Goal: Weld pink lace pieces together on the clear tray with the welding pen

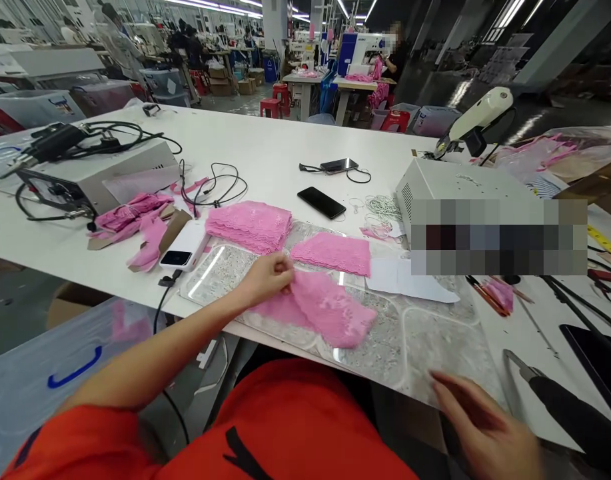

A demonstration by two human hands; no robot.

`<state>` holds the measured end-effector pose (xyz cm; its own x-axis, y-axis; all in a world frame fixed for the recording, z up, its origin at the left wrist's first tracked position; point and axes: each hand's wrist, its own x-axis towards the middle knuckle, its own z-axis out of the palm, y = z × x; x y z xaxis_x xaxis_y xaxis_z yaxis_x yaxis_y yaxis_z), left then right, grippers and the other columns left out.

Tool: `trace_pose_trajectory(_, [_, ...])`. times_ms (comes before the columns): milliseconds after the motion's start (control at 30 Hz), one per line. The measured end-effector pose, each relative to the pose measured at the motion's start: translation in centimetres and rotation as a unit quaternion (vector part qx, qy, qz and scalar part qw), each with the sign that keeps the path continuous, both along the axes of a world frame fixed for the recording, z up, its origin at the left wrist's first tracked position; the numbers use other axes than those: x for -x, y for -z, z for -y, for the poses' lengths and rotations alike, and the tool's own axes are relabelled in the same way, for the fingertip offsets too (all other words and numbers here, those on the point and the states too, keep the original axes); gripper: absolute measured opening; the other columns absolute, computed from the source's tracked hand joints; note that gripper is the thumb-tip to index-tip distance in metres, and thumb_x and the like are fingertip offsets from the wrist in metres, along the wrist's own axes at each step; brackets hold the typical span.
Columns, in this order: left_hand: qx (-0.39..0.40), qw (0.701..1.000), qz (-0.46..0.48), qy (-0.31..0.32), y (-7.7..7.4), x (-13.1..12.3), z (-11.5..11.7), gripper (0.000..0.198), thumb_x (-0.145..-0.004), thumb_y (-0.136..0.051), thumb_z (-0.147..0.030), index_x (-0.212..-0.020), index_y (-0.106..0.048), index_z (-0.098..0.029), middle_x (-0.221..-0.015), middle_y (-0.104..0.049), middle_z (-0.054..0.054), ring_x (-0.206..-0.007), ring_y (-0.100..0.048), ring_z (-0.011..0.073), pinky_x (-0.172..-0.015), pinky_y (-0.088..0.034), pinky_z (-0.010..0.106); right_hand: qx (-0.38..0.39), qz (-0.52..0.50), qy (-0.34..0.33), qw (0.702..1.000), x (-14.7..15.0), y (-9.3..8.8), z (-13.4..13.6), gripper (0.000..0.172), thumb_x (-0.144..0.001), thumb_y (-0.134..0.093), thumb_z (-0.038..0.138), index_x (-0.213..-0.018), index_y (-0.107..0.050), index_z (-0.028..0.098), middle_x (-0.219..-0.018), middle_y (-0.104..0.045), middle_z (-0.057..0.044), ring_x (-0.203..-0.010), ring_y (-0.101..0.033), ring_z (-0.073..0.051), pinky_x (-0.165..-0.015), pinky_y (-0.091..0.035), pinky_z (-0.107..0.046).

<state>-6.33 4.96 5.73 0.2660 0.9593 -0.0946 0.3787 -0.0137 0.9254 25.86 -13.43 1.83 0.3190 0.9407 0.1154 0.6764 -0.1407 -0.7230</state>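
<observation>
My left hand (268, 279) is closed in a pinch at the upper left corner of a pink lace piece (335, 310). This piece lies partly folded on a clear, glittery mat (430, 340) along the table's front edge. My right hand (485, 423) is apart from the lace, low over the front edge at the right. Its fingers are stretched out, slightly blurred, and hold nothing visible. To its right lies a tool with a thick black handle (568, 413) and a bent metal end. Behind the lace are a flat pink lace piece (335, 255) and a thicker lace stack (250, 225).
A white pattern sheet (410, 279) lies right of the lace, before a grey metal box (465, 187). Two phones, one a black phone (321, 202), lie behind. At left are a white power bank (185, 245), pink scraps (135, 217) and a cabled box (100, 173).
</observation>
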Motion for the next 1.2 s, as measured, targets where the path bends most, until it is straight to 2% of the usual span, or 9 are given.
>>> trace_pose_trajectory(133, [-0.022, 0.998, -0.011, -0.057, 1.3, 3.3, 2.2, 0.007, -0.074, -0.055, -0.024, -0.072, -0.053, -0.017, -0.058, -0.057, -0.004, -0.053, -0.056, 0.0097, -0.050, -0.044, 0.019, -0.066, -0.011, -0.147, 0.987, 4.7, 0.4, -5.9, 0.024, -0.083, -0.060, 0.043, -0.089, -0.071, 0.022, -0.081, -0.070, -0.005, -0.064, -0.064, -0.017, -0.059, -0.054, -0.028])
trace_pose_trajectory(200, [-0.058, 0.994, -0.059, -0.073, 1.6, 4.0, 3.0, 0.010, -0.075, -0.055, -0.027, -0.073, -0.055, -0.017, -0.061, -0.058, -0.003, -0.056, -0.055, 0.0106, -0.052, -0.042, 0.020, -0.056, 0.023, -0.166, 0.984, 6.0, 0.6, -8.4, 0.027, -0.084, -0.058, 0.041, -0.096, -0.070, 0.020, -0.080, -0.068, -0.004, -0.056, -0.056, -0.014, -0.054, -0.050, -0.028])
trace_pose_trajectory(267, [-0.098, 0.984, -0.129, -0.076, 1.9, 4.4, 3.6, 0.012, -0.077, -0.052, -0.028, -0.075, -0.058, -0.018, -0.063, -0.059, -0.003, -0.056, -0.053, 0.0114, -0.055, -0.042, 0.023, -0.039, 0.063, -0.168, 0.983, 6.8, 0.7, -10.2, 0.029, -0.085, -0.057, 0.041, -0.101, -0.068, 0.019, -0.081, -0.067, -0.004, -0.056, -0.053, -0.013, -0.057, -0.049, -0.029])
trace_pose_trajectory(367, [-0.164, 0.966, -0.185, -0.072, 2.7, 4.8, 4.3, 0.013, -0.080, -0.048, -0.025, -0.080, -0.059, -0.018, -0.076, -0.066, 0.001, -0.068, -0.059, 0.0146, -0.065, -0.045, 0.027, -0.004, 0.109, -0.176, 0.978, 7.5, 0.7, -11.9, 0.026, -0.084, -0.056, 0.039, -0.098, -0.066, 0.019, -0.083, -0.066, -0.004, -0.064, -0.056, -0.015, -0.064, -0.047, -0.031])
trace_pose_trajectory(467, [-0.229, 0.952, -0.190, -0.076, 3.7, 5.2, 4.8, 0.011, -0.082, -0.046, -0.023, -0.082, -0.057, -0.019, -0.098, -0.069, 0.006, -0.092, -0.063, 0.0195, -0.081, -0.047, 0.033, 0.033, 0.139, -0.194, 0.971, 8.2, 0.6, -13.0, 0.017, -0.085, -0.051, 0.033, -0.082, -0.063, 0.020, -0.080, -0.066, -0.004, -0.068, -0.058, -0.017, -0.064, -0.043, -0.031])
trace_pose_trajectory(533, [-0.246, 0.943, -0.209, -0.081, 4.3, 5.3, 5.1, 0.011, -0.083, -0.047, -0.021, -0.083, -0.057, -0.020, -0.104, -0.068, 0.007, -0.100, -0.062, 0.0217, -0.088, -0.046, 0.038, 0.046, 0.145, -0.198, 0.968, 8.4, 0.5, -13.6, 0.018, -0.084, -0.048, 0.030, -0.076, -0.060, 0.021, -0.076, -0.065, -0.003, -0.067, -0.057, -0.017, -0.063, -0.041, -0.031])
trace_pose_trajectory(700, [-0.252, 0.929, -0.254, -0.094, 4.9, 5.5, 5.9, 0.010, -0.083, -0.049, -0.017, -0.083, -0.059, -0.020, -0.112, -0.067, 0.009, -0.107, -0.060, 0.0234, -0.094, -0.042, 0.043, 0.039, 0.138, -0.196, 0.970, 8.3, 0.2, -14.8, 0.019, -0.083, -0.048, 0.035, -0.076, -0.060, 0.021, -0.074, -0.065, -0.004, -0.066, -0.057, -0.017, -0.063, -0.041, -0.031])
trace_pose_trajectory(967, [-0.263, 0.923, -0.266, -0.091, 5.3, 5.3, 6.5, 0.010, -0.086, -0.048, -0.017, -0.084, -0.057, -0.020, -0.114, -0.066, 0.010, -0.114, -0.058, 0.0239, -0.099, -0.038, 0.045, 0.109, 0.134, -0.216, 0.961, 7.6, 0.1, -14.7, 0.023, -0.082, -0.048, 0.040, -0.077, -0.061, 0.022, -0.070, -0.063, -0.002, -0.064, -0.055, -0.017, -0.062, -0.039, -0.031])
trace_pose_trajectory(1200, [-0.266, 0.920, -0.277, -0.083, 5.1, 5.3, 6.7, 0.012, -0.088, -0.046, -0.017, -0.084, -0.057, -0.020, -0.120, -0.064, 0.011, -0.119, -0.056, 0.0242, -0.100, -0.037, 0.045, 0.090, 0.123, -0.204, 0.967, 7.9, 0.1, -16.5, 0.023, -0.082, -0.048, 0.040, -0.074, -0.059, 0.022, -0.066, -0.061, -0.002, -0.060, -0.053, -0.016, -0.061, -0.038, -0.031])
